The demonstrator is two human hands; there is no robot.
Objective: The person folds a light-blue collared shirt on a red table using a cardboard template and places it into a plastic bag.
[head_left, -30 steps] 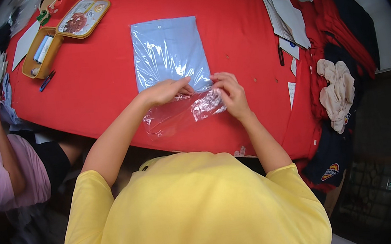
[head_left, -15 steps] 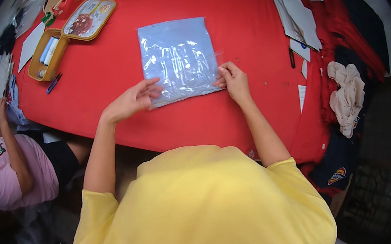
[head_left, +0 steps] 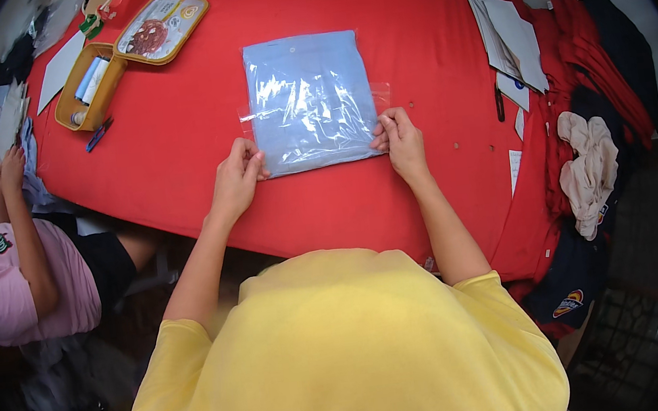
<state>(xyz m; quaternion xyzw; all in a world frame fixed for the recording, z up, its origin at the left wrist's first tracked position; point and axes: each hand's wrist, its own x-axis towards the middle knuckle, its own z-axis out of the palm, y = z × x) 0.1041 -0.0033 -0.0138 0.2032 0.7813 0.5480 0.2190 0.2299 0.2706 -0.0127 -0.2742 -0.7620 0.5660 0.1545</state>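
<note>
A folded light-blue garment in a clear plastic bag lies flat on the red cloth-covered table. The shiny film catches the light, and loose flaps of it stick out past both sides of the cloth. My left hand pinches the bag at its near left corner, thumb and fingers together. At the near right corner my right hand grips the other edge the same way.
A yellow tub with thread spools and its lid lie at the left, beside a small blue thread cutter. Papers, a black pen and garment piles line the right. A co-worker in pink sits at far left.
My left hand, loosely spread and blurred before, has closed on the bag's near left corner. A film flap now shows at the left side. The right hand keeps its hold.
</note>
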